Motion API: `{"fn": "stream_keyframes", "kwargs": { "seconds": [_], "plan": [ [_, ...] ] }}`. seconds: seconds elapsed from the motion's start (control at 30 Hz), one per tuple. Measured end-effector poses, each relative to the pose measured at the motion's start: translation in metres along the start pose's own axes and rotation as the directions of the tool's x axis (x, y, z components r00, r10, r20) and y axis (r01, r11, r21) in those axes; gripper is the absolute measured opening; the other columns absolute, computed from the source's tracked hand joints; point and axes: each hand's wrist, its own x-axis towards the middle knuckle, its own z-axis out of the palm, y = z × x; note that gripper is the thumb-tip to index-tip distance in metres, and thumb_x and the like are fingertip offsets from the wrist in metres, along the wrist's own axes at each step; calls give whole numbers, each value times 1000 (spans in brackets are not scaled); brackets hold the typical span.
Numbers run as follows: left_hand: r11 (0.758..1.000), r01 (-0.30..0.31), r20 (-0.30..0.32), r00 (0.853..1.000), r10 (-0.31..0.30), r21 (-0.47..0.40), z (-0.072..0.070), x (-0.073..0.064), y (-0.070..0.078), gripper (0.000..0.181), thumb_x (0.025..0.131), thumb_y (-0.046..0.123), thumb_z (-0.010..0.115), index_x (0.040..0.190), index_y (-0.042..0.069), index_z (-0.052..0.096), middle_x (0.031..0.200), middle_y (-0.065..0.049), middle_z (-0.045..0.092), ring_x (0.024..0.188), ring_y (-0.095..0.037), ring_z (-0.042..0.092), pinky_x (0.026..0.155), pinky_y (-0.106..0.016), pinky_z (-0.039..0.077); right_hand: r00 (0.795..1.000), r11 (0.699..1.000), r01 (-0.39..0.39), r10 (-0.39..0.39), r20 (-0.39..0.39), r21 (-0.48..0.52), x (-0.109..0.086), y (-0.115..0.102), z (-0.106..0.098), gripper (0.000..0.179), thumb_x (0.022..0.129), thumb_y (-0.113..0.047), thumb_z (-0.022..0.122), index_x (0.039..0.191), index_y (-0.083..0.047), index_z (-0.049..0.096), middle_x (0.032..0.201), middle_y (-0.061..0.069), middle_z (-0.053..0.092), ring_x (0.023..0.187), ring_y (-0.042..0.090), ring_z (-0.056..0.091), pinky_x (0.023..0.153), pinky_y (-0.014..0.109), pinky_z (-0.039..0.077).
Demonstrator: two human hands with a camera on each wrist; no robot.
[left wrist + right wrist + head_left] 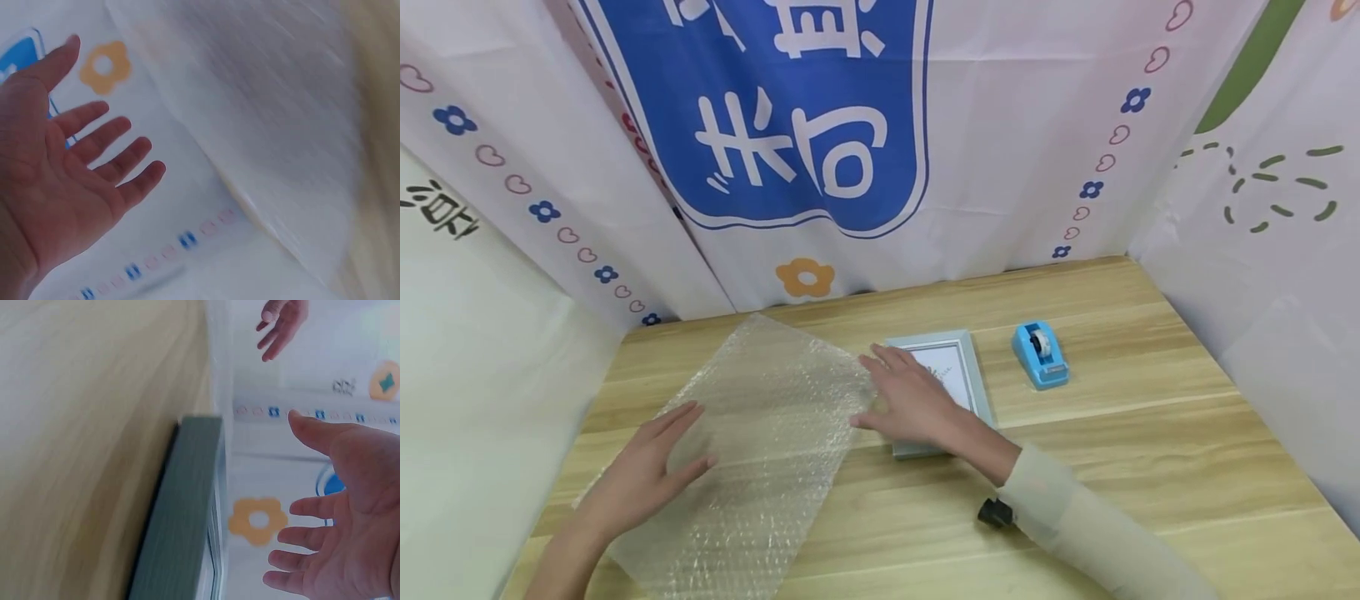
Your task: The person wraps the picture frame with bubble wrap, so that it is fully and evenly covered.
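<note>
A clear sheet of bubble wrap (767,425) lies at an angle on the wooden table, left of the middle. Above its left part hovers my left hand (643,475), fingers spread and holding nothing; the left wrist view shows its bare palm (62,181). My right hand (913,400) is above the gap between the sheet and a pale grey picture frame (979,379), covering part of the frame. In the right wrist view its palm (356,531) is bare and its fingers extended, apart from the frame's side edge (181,506).
A blue tape dispenser (1041,354) with a roll of tape stands right of the picture frame. Printed cloth (1000,167) hangs behind the wooden table (1112,467) and along its sides. A small black device (996,512) sits at the right sleeve.
</note>
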Motion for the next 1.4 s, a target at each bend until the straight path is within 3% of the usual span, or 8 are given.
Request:
{"fn": "stream_keyframes", "kwargs": {
  "seconds": [0.23, 0.4, 0.67, 0.9, 1.1, 1.27, 1.4],
  "plan": [
    [998, -18, -43, 999, 16, -64, 11, 30, 48, 73, 101, 32, 77, 157, -4, 47, 159, -31, 51, 143, -55, 49, 114, -72, 42, 993, 991, -91, 98, -68, 93, -21, 30, -23, 94, 96, -56, 76, 169, -13, 34, 179, 14, 26, 165, 41, 24, 130, 65, 29],
    [992, -25, -33, 999, 21, -121, 23, 53, 75, 73, 103, 31, 74, 160, -3, 44, 162, -29, 49, 148, -52, 48, 120, -68, 41, 979, 982, -155, 167, -116, 104, -38, 50, -34, 95, 96, -52, 77, 169, -10, 32, 178, 18, 25, 164, 45, 24, 127, 70, 30],
    [981, -41, -7, 999, 41, -191, 36, 83, 113, 72, 103, 29, 74, 160, -3, 44, 162, -27, 50, 150, -48, 49, 121, -64, 43, 961, 963, -227, 246, -128, 143, -59, 76, -40, 97, 98, -48, 77, 171, -9, 26, 179, 19, 23, 164, 45, 25, 127, 70, 30],
    [964, -32, 34, 999, 43, -265, 60, 102, 141, 75, 101, 27, 76, 161, -3, 42, 162, -26, 50, 145, -46, 55, 116, -58, 51, 964, 966, -215, 234, -128, 144, -69, 94, -41, 96, 100, -43, 75, 170, -3, 24, 177, 23, 25, 163, 48, 25, 128, 69, 30],
    [930, 44, 114, 993, -2, -364, 80, 114, 162, 75, 101, 27, 75, 162, 0, 43, 160, -24, 54, 133, -42, 66, 105, -53, 60, 958, 949, -239, 265, -106, 206, -74, 103, -41, 94, 101, -42, 74, 169, -1, 25, 175, 26, 28, 161, 52, 26, 124, 74, 31],
    [891, 96, 138, 990, -38, -444, 89, 122, 172, 71, 101, 25, 75, 160, -1, 46, 156, -20, 59, 132, -37, 68, 103, -48, 62, 958, 934, -243, 273, -84, 260, -76, 108, -40, 87, 102, -37, 74, 167, 1, 30, 166, 30, 42, 150, 53, 46, 115, 69, 47],
    [876, 111, 128, 990, -57, -470, 94, 128, 176, 68, 101, 22, 76, 157, -4, 49, 147, -21, 66, 125, -35, 72, 99, -45, 64, 962, 924, -232, 264, -68, 305, -76, 111, -38, 82, 104, -31, 72, 165, 4, 32, 161, 30, 49, 138, 51, 60, 106, 59, 58]
  ]
}}
